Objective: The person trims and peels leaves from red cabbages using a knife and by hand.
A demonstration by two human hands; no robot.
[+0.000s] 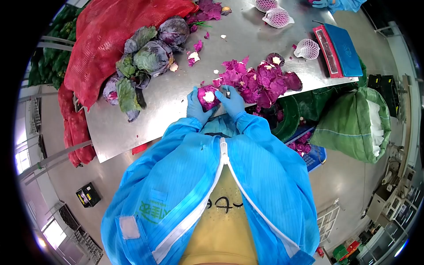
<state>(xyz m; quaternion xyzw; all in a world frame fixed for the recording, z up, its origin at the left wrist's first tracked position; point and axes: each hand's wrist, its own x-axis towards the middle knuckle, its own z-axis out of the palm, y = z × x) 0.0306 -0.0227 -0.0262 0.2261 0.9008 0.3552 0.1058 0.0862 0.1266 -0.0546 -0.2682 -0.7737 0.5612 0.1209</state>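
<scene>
Steel table (119,137) spans the work area. Red mesh sack (106,48) bulges over its left end; a green sack (349,126) stands off to the right, below table height. Cabbages in loose outer leaves (152,57) pile beside the red sack. Heap of purple leaves (254,84) lies just beyond and right of the hands.

Working piece: one purple cabbage (208,97), at the near table edge, between both gloved hands, pale cut patch facing up. Left hand (197,107) cups its left side, fingers curved and pressed to it. Right hand (232,103) sits against the other side, thumb towards the pale patch, fingers closed about a small tool (227,93); possibly a short knife, too small here to be sure.

Step in hand reads as trimming and stripping outer leaves. Next move, as I judge it, calls for a firm left hold, turning the head while keeping the left fingers clear of any edge.
</scene>
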